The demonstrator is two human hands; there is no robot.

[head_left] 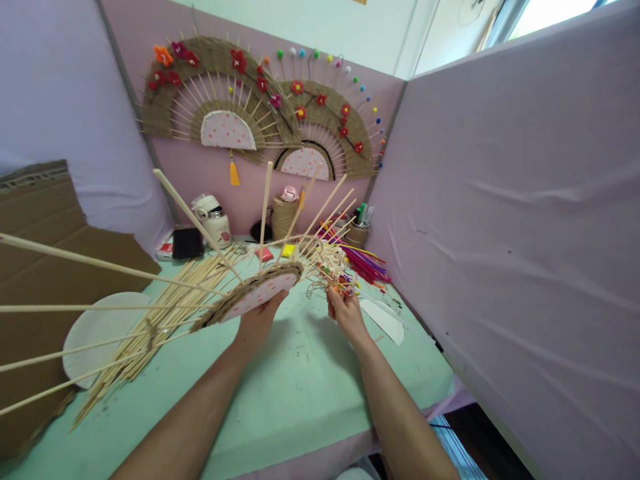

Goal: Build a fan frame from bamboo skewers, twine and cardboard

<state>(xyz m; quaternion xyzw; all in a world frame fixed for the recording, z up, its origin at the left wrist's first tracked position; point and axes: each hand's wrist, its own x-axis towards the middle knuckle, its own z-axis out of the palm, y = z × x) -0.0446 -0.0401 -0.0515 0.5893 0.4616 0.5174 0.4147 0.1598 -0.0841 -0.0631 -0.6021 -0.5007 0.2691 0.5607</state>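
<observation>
My left hand [260, 321] is closed on the lower edge of a half-round fan [263, 291], its fingers partly hidden behind it. The fan's centre is pink spotted fabric, bordered by wound brown twine, and thin wooden sticks spread out from it to the left, up and right. Right of the fan, my right hand [345, 312] is closed in a pinch on thin twine [316, 287]. Loose loops of it hang by the fingertips, in front of a tangled pale heap [333, 259] on the table. What lies inside the pinch is partly hidden.
A bundle of wooden sticks [150, 327], a white paper plate [100, 333] and cardboard [30, 267] lie left. Behind stand a white bottle [216, 227] and a twine spool [284, 219]. Coloured pipe cleaners [367, 262] lie right. Decorated fans [220, 80] hang on the back partition.
</observation>
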